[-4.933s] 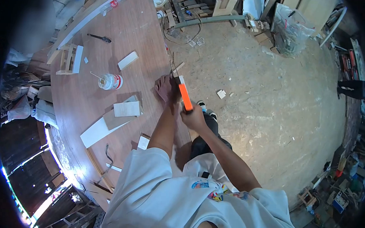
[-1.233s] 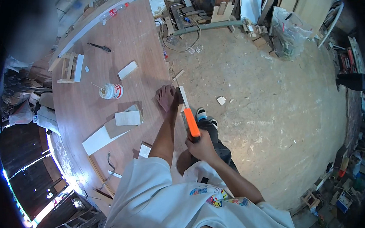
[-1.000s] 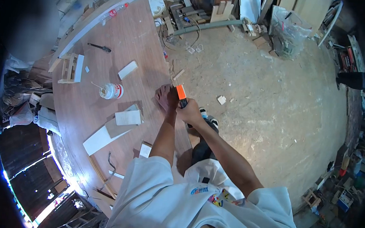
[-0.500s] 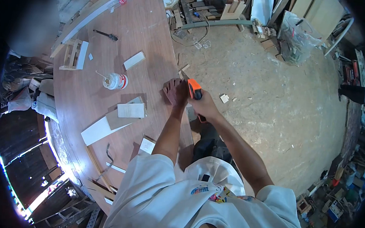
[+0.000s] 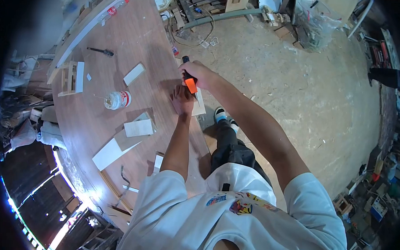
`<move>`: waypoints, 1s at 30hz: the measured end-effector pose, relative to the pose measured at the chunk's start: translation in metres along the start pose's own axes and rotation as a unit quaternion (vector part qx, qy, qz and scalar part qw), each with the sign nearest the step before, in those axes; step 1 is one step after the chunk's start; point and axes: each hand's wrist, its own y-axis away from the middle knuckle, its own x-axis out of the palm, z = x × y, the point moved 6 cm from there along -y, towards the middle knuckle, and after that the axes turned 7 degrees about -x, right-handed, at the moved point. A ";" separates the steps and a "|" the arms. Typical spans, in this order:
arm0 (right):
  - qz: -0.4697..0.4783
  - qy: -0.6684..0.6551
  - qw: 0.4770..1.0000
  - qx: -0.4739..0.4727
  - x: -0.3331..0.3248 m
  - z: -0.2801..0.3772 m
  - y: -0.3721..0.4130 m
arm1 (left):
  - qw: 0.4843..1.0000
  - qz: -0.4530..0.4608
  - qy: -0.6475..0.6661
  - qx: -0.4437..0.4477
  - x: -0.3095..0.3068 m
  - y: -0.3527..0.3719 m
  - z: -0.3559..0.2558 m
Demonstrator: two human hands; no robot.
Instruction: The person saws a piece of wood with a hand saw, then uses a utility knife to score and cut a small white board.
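Note:
My right hand is wrapped round the black grip of what looks like a hand saw with an orange section below the grip. Its blade points down toward my body, mostly foreshortened and hard to see. Beneath it, a pale piece of wood lies at the table's edge, partly hidden by my left hand. My left hand presses down there, fingers stretched out and apart, right beside the saw.
On the wooden table are a white jar with a stick in it, a white block, a brush-like tool, stacked white boards and a small wooden frame. A plastic bag stands on the floor.
My right hand has swung up and turned the saw over, so its blade now points toward me instead of away. My left hand stays pressed at the table's edge. The view has shifted.

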 end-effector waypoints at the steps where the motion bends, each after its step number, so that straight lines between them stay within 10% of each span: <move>1: -0.002 0.011 1.000 0.016 -0.001 -0.003 -0.004 | 1.000 -0.003 -0.002 -0.003 0.000 0.000 0.000; 30: -0.018 0.241 0.969 -0.049 -0.001 -0.014 0.024 | 0.998 -0.001 0.030 -0.057 -0.009 -0.027 -0.001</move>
